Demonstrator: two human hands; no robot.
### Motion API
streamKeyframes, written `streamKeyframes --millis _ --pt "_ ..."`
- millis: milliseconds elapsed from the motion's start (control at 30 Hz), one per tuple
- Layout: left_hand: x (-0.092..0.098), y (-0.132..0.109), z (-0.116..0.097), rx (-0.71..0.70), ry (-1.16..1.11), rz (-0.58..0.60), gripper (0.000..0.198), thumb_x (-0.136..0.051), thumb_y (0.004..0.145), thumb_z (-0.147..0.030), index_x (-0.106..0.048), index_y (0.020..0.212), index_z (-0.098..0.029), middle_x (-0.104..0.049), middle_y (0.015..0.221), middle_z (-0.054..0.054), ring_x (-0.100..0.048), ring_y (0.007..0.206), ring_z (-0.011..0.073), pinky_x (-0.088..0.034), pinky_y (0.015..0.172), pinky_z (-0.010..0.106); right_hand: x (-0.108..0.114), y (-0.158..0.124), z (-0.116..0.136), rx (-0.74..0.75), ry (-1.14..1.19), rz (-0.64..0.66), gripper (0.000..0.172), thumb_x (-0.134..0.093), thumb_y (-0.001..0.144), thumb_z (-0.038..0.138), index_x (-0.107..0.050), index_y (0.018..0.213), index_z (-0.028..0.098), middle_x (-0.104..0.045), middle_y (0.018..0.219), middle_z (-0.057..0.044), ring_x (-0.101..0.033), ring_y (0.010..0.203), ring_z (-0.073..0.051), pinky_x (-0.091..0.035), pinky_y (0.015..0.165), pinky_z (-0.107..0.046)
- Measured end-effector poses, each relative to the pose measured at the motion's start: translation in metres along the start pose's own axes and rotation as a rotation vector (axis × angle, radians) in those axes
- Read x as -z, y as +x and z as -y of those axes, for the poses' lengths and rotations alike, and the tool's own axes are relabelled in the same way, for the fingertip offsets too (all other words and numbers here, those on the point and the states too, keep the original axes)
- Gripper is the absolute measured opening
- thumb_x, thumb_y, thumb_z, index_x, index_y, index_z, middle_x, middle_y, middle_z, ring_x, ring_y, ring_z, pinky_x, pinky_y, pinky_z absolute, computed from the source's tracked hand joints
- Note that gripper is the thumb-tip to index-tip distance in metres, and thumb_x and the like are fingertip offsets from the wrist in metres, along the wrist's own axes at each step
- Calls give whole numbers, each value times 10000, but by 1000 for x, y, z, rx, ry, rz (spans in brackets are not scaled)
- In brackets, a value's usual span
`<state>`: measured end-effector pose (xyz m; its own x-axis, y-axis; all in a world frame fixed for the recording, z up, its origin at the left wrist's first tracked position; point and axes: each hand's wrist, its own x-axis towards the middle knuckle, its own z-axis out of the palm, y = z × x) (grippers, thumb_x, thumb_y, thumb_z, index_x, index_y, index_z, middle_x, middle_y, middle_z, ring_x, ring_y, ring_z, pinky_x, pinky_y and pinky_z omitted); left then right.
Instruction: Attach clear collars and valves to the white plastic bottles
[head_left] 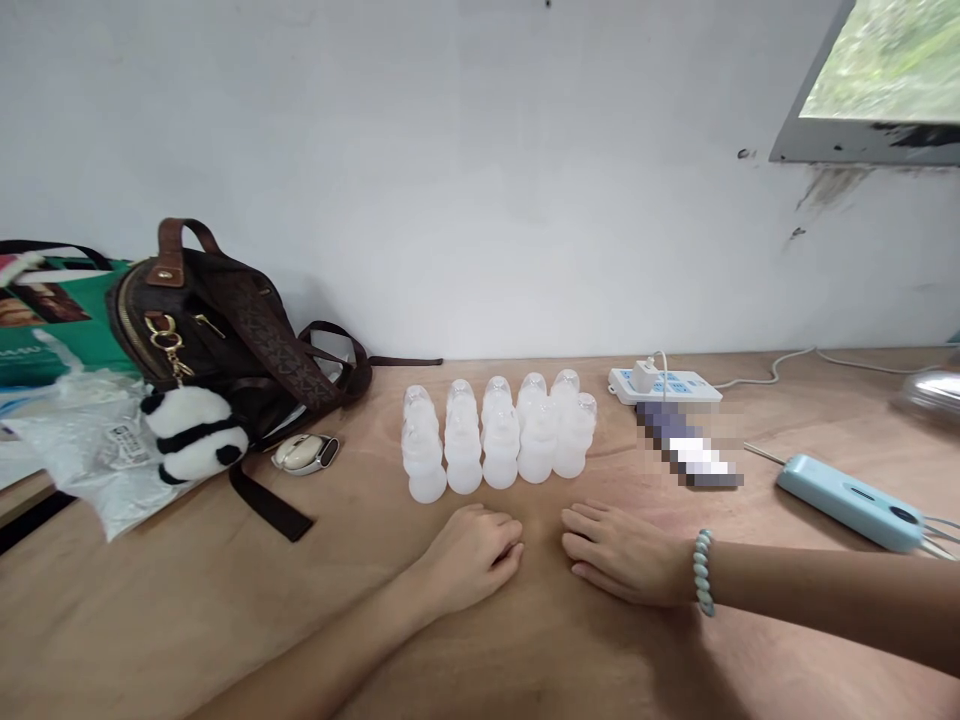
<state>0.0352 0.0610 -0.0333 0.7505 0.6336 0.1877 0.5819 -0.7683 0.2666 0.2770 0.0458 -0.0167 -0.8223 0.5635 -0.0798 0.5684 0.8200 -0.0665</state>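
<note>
Pale wall (480, 200) stood way out past L hand (472, 550) and R hand (630, 550); wooden tabletop (540, 660) ran under both. And there was the dark backpack (225, 300), far L of L hand, w/ green bag (97, 330) behind it and clear plastic bag (82, 450) nearer. Then the main lot: cloudy white bottles (500, 450), packed tight in approx. two rows, just ahead of L hand & reaching past the gap btwn hands.

Now the hands! L hand rested curled, fingers together; couldn't tell how tightly it closed, underside hidden. R hand lay palm down, fingers side by side, slightly bent, fingertips near L hand but apart. Lt-blue device (851, 503) sat R of R hand, power strip (694, 385) well ahead, panda plush (195, 435) far L of L hand, pixelated slab (686, 447) btwn R hand and strip. Smallest: beaded bracelet (703, 572), right at R hand's wrist.
</note>
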Motion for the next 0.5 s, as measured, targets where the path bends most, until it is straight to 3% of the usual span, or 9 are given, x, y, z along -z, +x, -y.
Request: streamKeyframes --millis 133,233,300,400,467,500 --pt "0 0 0 -42 15 -51 262 -504 887 -135 -426 644 -194 -604 623 -29 -533 562 135 -332 603 271 28 15 -7 -91 247 230 118 -598 882 211 -564 772 186 -634 924 -40 -561 738 -169 -390 641 -285" --pt "2 -7 -1 -88 26 -103 272 -488 908 -148 -410 653 -200 -581 622 -29 -514 559 137 -328 596 277 35 29 -11 -171 292 251 188 -617 870 247 -542 705 195 -601 729 11 -520 613 -139 -336 559 -253" --pt "4 -15 0 -137 49 -203 256 -473 925 -154 -408 683 -209 -551 628 -26 -498 569 145 -327 596 286 30 33 -11 -225 285 225 197 -617 865 260 -541 695 197 -586 677 10 -512 601 -149 -300 546 -260" --pt "8 -29 9 -167 84 -619 168 -553 908 -160 -426 817 -221 -523 723 -24 -510 638 153 -367 610 276 16 31 -8 -290 271 150 191 -599 874 265 -541 705 199 -612 701 -7 -536 646 -165 -282 570 -273" --pt "12 -36 21 -23 71 -919 234 -645 869 -212 -416 913 -228 -514 848 -1 -539 738 170 -421 643 277 8 27 -5 -318 271 87 186 -570 896 257 -536 722 202 -635 738 -10 -555 684 -165 -298 602 -275" --pt "13 -38 28 102 54 -996 286 -678 850 -263 -409 943 -230 -501 902 13 -543 781 184 -444 662 292 6 25 -4 -329 274 58 190 -558 904 252 -528 723 203 -644 754 -9 -562 697 -162 -306 616 -274"
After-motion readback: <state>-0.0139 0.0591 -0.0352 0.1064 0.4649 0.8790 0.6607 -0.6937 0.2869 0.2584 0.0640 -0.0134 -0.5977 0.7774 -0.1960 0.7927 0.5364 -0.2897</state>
